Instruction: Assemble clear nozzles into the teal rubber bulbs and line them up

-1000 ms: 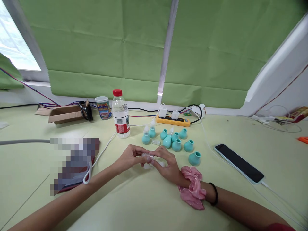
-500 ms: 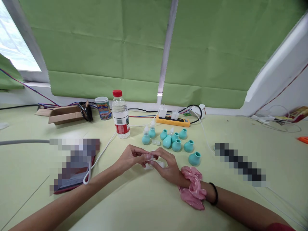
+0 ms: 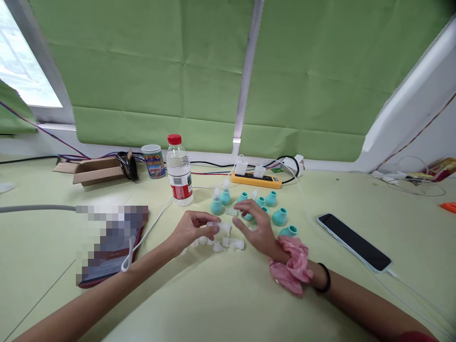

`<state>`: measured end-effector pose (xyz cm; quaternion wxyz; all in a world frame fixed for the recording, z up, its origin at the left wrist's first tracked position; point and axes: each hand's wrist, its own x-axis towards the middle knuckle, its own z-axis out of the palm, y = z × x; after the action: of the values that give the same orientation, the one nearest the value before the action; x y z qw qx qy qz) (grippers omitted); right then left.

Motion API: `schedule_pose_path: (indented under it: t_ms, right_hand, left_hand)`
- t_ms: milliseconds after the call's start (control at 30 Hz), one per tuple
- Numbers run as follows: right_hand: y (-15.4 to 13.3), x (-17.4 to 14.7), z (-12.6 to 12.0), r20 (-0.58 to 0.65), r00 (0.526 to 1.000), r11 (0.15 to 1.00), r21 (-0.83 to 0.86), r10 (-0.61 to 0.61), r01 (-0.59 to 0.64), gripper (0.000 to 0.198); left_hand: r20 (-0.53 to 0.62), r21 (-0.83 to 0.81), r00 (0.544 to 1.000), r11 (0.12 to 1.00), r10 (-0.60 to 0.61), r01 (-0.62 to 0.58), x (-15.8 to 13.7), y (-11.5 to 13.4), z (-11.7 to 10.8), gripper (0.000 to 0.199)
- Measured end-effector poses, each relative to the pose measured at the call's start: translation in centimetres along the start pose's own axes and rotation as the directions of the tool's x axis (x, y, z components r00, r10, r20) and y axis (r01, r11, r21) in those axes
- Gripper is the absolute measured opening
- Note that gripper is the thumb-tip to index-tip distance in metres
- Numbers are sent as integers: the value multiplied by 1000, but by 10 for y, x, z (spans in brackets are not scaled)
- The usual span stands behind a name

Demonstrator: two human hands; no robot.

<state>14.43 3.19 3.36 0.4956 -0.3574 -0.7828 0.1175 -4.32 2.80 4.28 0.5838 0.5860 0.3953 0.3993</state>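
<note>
My left hand (image 3: 194,230) pinches a small translucent plastic piece (image 3: 224,229) between thumb and fingers. My right hand (image 3: 259,232) is apart from it to the right, fingers spread and holding nothing, partly covering the turquoise squeeze bulbs. Several of these bulbs (image 3: 280,217) stand with open necks showing. Two at the left, including the nearer bulb (image 3: 216,206), carry clear pointed tips. A clear cylindrical piece (image 3: 231,212) lies beside them. Loose whitish translucent pieces (image 3: 233,244) are scattered on the table below my hands, some hidden behind the left one.
A red-capped water bottle (image 3: 180,173) and a can (image 3: 153,161) stand behind. An orange power strip (image 3: 255,179) with plugs lies near the wall. A phone (image 3: 354,242) is at right, a tablet-like device (image 3: 110,261) at left. A cardboard box (image 3: 99,172) and cables line the back.
My hands, together before, are now apart. The right one has moved right and up and opened, while the left keeps a translucent piece. More loose pieces now show beneath them.
</note>
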Motion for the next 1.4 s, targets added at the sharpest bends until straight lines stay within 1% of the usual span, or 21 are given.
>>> schedule_pose_path:
  t_ms: [33, 100, 133, 200, 267, 300, 367, 433, 500, 533, 600, 667, 733, 800, 867, 933, 1000, 1100, 1167, 1300, 1400]
  right_hand:
    - [2, 6, -7, -9, 1000, 998, -58, -5, 5, 16]
    - [7, 18, -21, 33, 999, 961, -275, -18, 27, 18]
    - [9, 23, -28, 86, 996, 913, -407, -4, 39, 20]
    - [15, 29, -39, 197, 976, 763, -644, 94, 56, 27]
    - [21, 30, -45, 279, 926, 609, -790, 254, 72, 31]
    - [25, 30, -46, 312, 891, 558, -826, 329, 83, 30]
    - [30, 28, -46, 363, 829, 523, -846, 425, 102, 23]
    - [34, 27, -46, 399, 801, 536, -836, 447, 117, 17]
    - [34, 28, -47, 414, 801, 574, -811, 432, 110, 16]
    - [32, 29, -49, 420, 806, 614, -784, 417, 91, 18]
    - [27, 32, -53, 431, 826, 738, -674, 364, 26, 21]
    - [19, 33, -55, 429, 856, 863, -504, 290, -39, 23]
    - [12, 33, -55, 427, 873, 944, -315, 235, -100, 23]
    - [8, 30, -50, 442, 870, 975, -113, 220, -189, 22]
    - [8, 26, -42, 479, 849, 957, 56, 224, -285, 21]
    - [11, 22, -34, 509, 831, 931, 140, 225, -338, 23]
    - [13, 19, -27, 525, 824, 928, 152, 215, -340, 25]
    - [12, 16, -21, 535, 823, 951, 106, 193, -292, 28]
    - [7, 15, -18, 531, 830, 966, 74, 171, -247, 26]
    - [-4, 10, -12, 455, 884, 991, 24, 106, -131, 19]
    - [-10, 7, -8, 391, 915, 995, -49, 100, -88, 9]
  left_hand:
    - [10, -32, 1000, 999, -11, 11, 1, -1, 0, 30]
    - [36, -83, 999, 996, -22, 25, 1, -3, 1, 38]
    - [47, -96, 998, 995, -30, 34, 2, -3, 1, 39]
    - [56, -103, 997, 993, -55, 60, 2, -4, 2, 37]
    - [58, -105, 995, 990, -86, 91, 1, -4, 2, 35]
    - [58, -110, 994, 989, -98, 103, 1, -4, 2, 34]
    - [61, -131, 993, 985, -104, 111, 0, -2, 3, 34]
    - [65, -152, 993, 983, -96, 105, -1, 0, 4, 32]
    - [74, -149, 995, 985, -72, 82, -2, 1, 5, 31]
    - [81, -138, 995, 988, -61, 72, -2, 2, 5, 32]
    - [95, -113, 994, 992, -47, 58, -2, 2, 6, 34]
    - [96, -102, 995, 994, -36, 46, -2, 1, 6, 34]
    - [84, -104, 996, 994, -15, 24, -2, 0, 6, 32]
    - [73, -96, 997, 995, 5, 2, -1, -2, 6, 29]
    - [60, -61, 998, 998, 21, -18, -2, -3, 6, 27]
    - [35, -10, 998, 999, 45, -44, -3, -2, 7, 26]
    - [17, 41, 997, 996, 73, -74, -3, 0, 8, 29]
    - [14, 76, 997, 994, 75, -76, -4, 4, 8, 37]
    - [8, 61, 998, 996, 61, -61, -4, 5, 8, 35]
    - [-26, -14, 998, 998, 63, -63, -3, 1, 8, 21]
    - [-19, -83, 998, 994, 66, -67, -4, 0, 9, 17]
